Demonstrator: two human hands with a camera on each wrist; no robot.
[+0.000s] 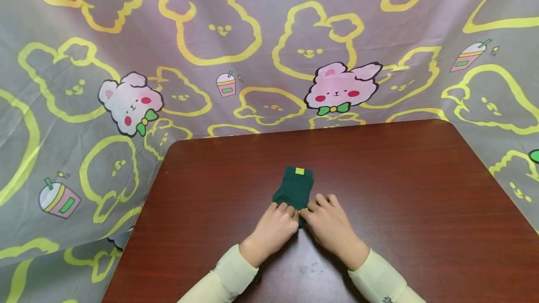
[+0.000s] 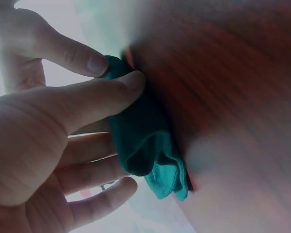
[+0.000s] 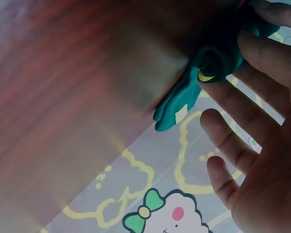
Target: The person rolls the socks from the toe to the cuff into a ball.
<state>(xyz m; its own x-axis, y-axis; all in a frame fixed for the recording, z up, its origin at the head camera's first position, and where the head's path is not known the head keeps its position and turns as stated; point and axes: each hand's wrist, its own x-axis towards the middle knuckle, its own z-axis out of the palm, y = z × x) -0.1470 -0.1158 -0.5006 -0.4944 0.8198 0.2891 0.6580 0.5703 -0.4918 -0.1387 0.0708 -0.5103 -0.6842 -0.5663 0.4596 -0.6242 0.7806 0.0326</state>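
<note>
A dark green ribbed pair of socks point(image 1: 294, 188) lies on the table, a small yellow patch point(image 1: 299, 171) near its far end. At the near end, the fabric is rolled or folded over, as the left wrist view shows in the thick green roll point(image 2: 140, 119). My left hand point(image 1: 273, 228) pinches one side of that roll, thumb on top and fingers beneath. My right hand point(image 1: 330, 226) pinches the other side close by; its outer fingers are spread off the fabric. Another bit of yellow point(image 3: 205, 75) peeks from inside the roll in the right wrist view.
The socks rest on a reddish-brown wooden table point(image 1: 210, 176) with rounded far corners. Behind and beside it hangs a grey curtain point(image 1: 269, 27) printed with yellow bear outlines, pink animal faces and drink cups.
</note>
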